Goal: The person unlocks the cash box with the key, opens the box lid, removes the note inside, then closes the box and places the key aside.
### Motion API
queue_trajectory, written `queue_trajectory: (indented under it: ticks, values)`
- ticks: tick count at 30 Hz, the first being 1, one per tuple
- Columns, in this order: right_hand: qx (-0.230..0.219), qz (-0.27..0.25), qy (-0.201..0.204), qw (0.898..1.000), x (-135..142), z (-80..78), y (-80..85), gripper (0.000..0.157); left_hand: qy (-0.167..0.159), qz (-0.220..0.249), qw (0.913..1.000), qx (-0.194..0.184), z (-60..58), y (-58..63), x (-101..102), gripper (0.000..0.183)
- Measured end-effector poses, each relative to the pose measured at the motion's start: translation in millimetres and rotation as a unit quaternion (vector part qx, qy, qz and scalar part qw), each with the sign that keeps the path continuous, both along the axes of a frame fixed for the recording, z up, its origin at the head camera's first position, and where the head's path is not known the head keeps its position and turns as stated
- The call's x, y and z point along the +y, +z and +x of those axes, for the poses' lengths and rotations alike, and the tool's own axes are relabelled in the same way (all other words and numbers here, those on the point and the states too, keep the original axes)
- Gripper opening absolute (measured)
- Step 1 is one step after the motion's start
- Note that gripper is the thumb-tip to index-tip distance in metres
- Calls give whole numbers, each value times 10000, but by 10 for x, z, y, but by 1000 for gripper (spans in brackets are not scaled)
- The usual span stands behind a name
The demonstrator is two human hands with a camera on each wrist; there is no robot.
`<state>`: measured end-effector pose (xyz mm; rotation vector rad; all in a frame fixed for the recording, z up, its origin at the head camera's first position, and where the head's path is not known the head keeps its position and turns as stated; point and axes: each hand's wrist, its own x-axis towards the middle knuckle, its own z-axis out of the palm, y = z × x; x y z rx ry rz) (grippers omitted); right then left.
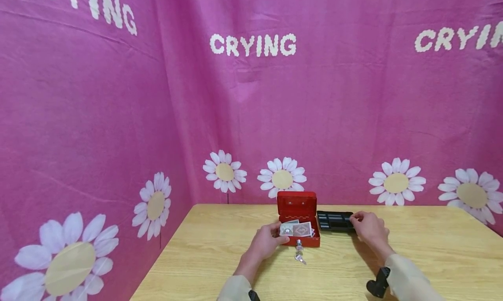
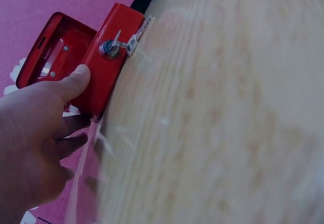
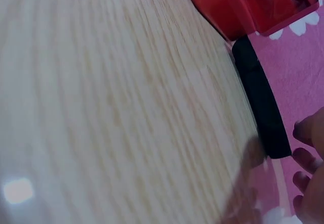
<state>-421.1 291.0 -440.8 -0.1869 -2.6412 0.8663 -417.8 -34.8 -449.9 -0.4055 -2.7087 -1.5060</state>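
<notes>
A red cash box (image 1: 310, 241) stands on the table with its lid (image 1: 296, 203) raised. Printed cards or notes (image 1: 301, 229) lie inside, some sticking up over the rim. From its front lock (image 2: 109, 49) hangs a bunch of keys (image 2: 132, 43). My left hand (image 1: 267, 242) holds the box at its left front corner, thumb (image 2: 78, 82) on the front and fingers by the left side. To the right of the box lies a black compartment tray (image 1: 335, 221). At the tray's right end is my right hand (image 1: 369, 227), fingers bent, with a small gap to the tray in the right wrist view.
The wooden table (image 1: 220, 231) reaches back to a pink cloth backdrop (image 1: 251, 118) with daisies and white lettering. Behind the box and tray, the table's far edge is close. A dark strapped device (image 1: 378, 282) sits at my right wrist.
</notes>
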Motion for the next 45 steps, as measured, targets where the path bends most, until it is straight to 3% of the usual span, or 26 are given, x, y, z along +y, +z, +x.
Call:
queue_trajectory:
  ticks: [20,31,45]
  values:
    - [835,330,279,9956,-254,82,123,20,-94,26,9999,73,32,22,-12,63]
    - [702,-78,827,9941,-458,143,209,19,-30,-10,9999,98,25,16,-10,62]
    - [595,-355,1040,9922,-639,204,143,19,-61,10,9998,182,26,9,-15,63]
